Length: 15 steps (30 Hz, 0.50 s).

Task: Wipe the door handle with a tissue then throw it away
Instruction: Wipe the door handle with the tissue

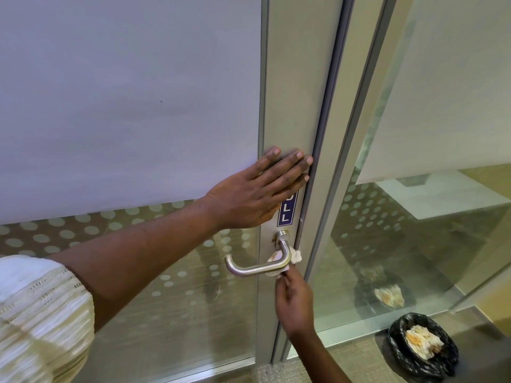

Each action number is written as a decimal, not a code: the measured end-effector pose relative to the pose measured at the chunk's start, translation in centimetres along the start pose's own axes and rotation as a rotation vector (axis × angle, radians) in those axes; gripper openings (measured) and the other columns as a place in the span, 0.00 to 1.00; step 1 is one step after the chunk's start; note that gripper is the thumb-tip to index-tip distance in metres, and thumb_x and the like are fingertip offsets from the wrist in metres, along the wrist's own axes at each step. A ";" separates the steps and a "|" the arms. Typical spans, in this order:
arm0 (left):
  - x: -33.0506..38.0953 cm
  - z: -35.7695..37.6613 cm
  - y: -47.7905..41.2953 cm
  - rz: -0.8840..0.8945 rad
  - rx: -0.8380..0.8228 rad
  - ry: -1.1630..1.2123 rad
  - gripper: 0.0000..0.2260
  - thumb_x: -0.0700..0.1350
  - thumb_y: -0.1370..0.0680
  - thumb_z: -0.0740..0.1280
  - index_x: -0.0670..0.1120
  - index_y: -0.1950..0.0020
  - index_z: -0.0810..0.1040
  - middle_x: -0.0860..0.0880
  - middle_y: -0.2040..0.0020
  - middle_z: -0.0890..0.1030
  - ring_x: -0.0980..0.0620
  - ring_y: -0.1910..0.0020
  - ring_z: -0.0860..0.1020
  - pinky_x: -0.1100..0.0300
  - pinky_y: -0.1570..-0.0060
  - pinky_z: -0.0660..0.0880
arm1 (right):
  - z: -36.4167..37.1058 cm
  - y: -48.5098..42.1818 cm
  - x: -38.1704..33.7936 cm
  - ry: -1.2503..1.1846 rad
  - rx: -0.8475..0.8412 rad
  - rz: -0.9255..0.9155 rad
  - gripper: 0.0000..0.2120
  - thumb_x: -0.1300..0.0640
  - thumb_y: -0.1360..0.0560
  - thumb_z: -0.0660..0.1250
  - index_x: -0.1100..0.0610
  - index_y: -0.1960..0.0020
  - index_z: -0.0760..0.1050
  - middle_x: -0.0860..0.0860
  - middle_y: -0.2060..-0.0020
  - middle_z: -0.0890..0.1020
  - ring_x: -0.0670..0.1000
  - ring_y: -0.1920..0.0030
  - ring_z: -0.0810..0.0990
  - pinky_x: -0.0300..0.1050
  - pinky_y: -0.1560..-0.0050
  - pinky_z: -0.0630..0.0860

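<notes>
A brushed-metal lever door handle (250,269) sticks out from the grey frame of a glass door (293,106). A crumpled white tissue (295,257) with orange stains is wrapped behind and under the handle's bend. My right hand (294,302) reaches up from below and pinches the tissue's lower end against the handle. My left hand (260,190) lies flat on the door frame above the handle, fingers spread, partly covering a blue "PULL" sticker (287,210). It holds nothing.
A small bin lined with a black bag (423,345) stands on the floor at the lower right, with used stained tissues inside. A fixed glass panel (414,217) beside the door reflects the bin. Carpet lies below.
</notes>
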State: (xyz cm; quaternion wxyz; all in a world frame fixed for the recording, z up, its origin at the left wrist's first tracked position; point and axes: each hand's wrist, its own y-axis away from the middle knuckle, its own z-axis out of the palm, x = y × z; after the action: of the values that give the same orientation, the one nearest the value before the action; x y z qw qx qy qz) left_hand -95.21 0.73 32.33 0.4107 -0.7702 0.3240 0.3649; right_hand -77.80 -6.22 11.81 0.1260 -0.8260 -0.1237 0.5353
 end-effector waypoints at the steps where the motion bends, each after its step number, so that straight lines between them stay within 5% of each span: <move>1: 0.0 0.0 0.0 0.002 -0.003 0.002 0.30 0.52 0.13 0.52 0.39 0.14 0.53 0.36 0.15 0.54 0.37 0.16 0.54 0.39 0.18 0.47 | 0.5 0.7 0.3 0.112 -0.061 -0.071 0.17 0.61 0.20 0.63 0.53 0.33 0.75 0.45 0.40 0.81 0.43 0.42 0.78 0.36 0.42 0.73; 4: -0.1 -0.1 0.1 0.004 -0.011 0.008 0.30 0.53 0.13 0.52 0.39 0.14 0.52 0.36 0.15 0.53 0.37 0.16 0.53 0.39 0.18 0.46 | 2.1 1.5 1.2 0.474 -0.158 -0.187 0.14 0.58 0.22 0.63 0.57 0.37 0.75 0.54 0.38 0.79 0.55 0.36 0.75 0.47 0.37 0.73; 10: 0.0 0.2 0.1 0.002 -0.011 0.020 0.31 0.53 0.13 0.52 0.39 0.14 0.51 0.36 0.15 0.52 0.37 0.15 0.52 0.39 0.18 0.46 | 3.5 0.4 0.1 0.716 -0.094 -0.244 0.12 0.50 0.23 0.60 0.51 0.45 0.79 0.49 0.47 0.83 0.53 0.46 0.74 0.53 0.47 0.73; 15: 0.0 0.3 0.1 0.007 -0.010 0.017 0.31 0.53 0.13 0.52 0.39 0.14 0.50 0.36 0.15 0.52 0.37 0.15 0.52 0.39 0.18 0.46 | 4.0 -2.4 -1.4 0.662 -0.010 -0.218 0.27 0.48 0.27 0.63 0.53 0.28 0.70 0.54 0.30 0.74 0.58 0.32 0.70 0.53 0.42 0.73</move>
State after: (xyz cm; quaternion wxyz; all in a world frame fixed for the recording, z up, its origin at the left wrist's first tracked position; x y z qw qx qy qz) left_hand -95.40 0.92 32.22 0.4027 -0.7744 0.3282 0.3612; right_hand -82.22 -4.13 12.28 0.2118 -0.9373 -0.1660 0.2213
